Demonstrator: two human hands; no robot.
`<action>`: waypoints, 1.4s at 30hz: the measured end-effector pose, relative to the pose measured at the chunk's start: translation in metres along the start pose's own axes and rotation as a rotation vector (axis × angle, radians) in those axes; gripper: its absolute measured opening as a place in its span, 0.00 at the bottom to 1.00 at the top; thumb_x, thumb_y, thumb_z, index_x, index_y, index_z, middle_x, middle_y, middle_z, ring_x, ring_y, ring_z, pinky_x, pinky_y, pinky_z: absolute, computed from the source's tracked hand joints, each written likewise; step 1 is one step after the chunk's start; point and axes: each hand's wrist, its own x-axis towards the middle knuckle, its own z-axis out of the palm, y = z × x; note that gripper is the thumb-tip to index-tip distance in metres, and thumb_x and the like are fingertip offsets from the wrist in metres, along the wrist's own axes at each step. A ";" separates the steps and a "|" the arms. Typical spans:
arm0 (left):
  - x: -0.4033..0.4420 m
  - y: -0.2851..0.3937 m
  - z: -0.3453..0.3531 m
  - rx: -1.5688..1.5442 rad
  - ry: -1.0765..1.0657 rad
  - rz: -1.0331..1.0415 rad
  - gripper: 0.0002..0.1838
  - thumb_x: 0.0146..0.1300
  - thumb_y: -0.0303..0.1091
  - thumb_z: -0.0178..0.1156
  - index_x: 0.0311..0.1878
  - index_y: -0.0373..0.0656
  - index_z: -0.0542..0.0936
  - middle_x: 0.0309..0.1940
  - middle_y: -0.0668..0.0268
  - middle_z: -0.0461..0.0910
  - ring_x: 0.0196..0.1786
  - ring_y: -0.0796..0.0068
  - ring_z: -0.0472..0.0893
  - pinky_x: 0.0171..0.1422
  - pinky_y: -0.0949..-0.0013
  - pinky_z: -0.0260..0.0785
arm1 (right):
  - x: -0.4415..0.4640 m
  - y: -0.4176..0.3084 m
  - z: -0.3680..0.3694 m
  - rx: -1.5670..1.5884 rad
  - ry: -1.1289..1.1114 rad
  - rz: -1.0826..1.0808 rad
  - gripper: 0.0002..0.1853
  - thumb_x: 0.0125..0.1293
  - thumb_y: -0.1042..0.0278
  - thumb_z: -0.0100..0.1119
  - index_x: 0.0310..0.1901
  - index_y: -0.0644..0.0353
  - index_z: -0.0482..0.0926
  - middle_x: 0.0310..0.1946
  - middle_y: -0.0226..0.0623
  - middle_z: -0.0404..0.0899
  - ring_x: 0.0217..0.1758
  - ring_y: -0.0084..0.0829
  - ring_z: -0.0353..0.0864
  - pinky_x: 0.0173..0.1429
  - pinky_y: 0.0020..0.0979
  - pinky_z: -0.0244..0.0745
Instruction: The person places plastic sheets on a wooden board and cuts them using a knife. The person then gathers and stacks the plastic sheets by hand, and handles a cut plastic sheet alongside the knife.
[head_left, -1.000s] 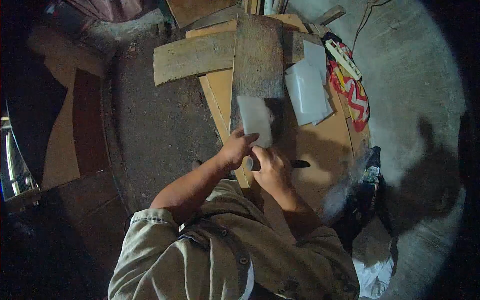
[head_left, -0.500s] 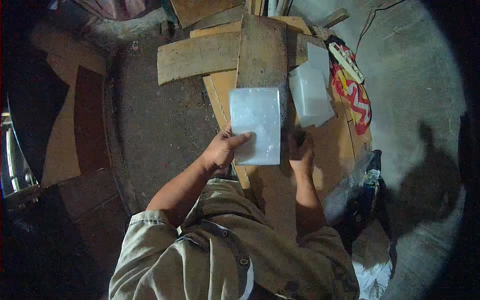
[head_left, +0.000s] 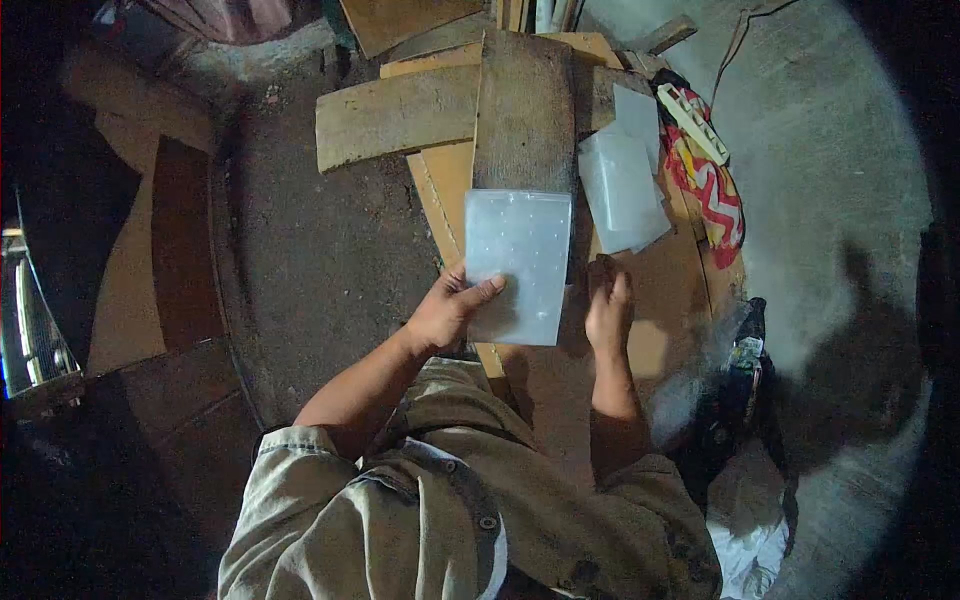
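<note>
My left hand [head_left: 448, 312] grips a flat, translucent whitish plastic pouch [head_left: 520, 262] by its lower left edge, thumb on top. Rows of small pale dots run across its face. My right hand [head_left: 608, 312] is a little to the right of the pouch, apart from it, with its fingers curled. Something dark is at the fingertips, too small and shadowed to name. Just beyond that hand, a pile of similar translucent plastic pieces [head_left: 618, 190] lies on the cardboard [head_left: 650, 290]. A worn wooden board [head_left: 525, 110] extends away from me behind the held pouch.
A curved plank [head_left: 398, 118] lies crosswise at the left of the board. At the right, a white power strip [head_left: 692, 122] rests on a red and yellow cloth [head_left: 715, 205]. A dark plastic bag [head_left: 745, 370] is beside my right arm. Cardboard [head_left: 185, 240] stands at far left.
The pouch in my left hand has moved slightly down and right and tilted a little. My right hand has turned, so its fingers show more clearly in the light.
</note>
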 end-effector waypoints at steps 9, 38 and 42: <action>0.003 -0.022 -0.004 0.232 -0.031 0.019 0.15 0.67 0.39 0.58 0.48 0.37 0.77 0.40 0.65 0.80 0.43 0.78 0.77 0.48 0.68 0.72 | -0.035 -0.057 0.048 0.173 -0.372 0.103 0.14 0.59 0.67 0.65 0.45 0.61 0.76 0.38 0.28 0.79 0.41 0.20 0.74 0.51 0.24 0.67; 0.081 -0.021 -0.027 0.512 0.255 0.215 0.17 0.64 0.39 0.60 0.47 0.33 0.76 0.39 0.59 0.80 0.43 0.72 0.78 0.46 0.67 0.72 | 0.060 -0.050 0.066 -0.016 -0.395 0.035 0.09 0.61 0.61 0.62 0.37 0.56 0.77 0.27 0.18 0.71 0.28 0.12 0.64 0.29 0.17 0.57; 0.091 -0.024 -0.014 0.633 0.507 0.546 0.22 0.63 0.31 0.60 0.58 0.38 0.67 0.54 0.55 0.73 0.51 0.67 0.76 0.53 0.64 0.70 | 0.090 -0.040 0.076 -0.104 -0.325 0.090 0.09 0.61 0.64 0.62 0.38 0.58 0.78 0.28 0.21 0.71 0.30 0.14 0.66 0.32 0.18 0.60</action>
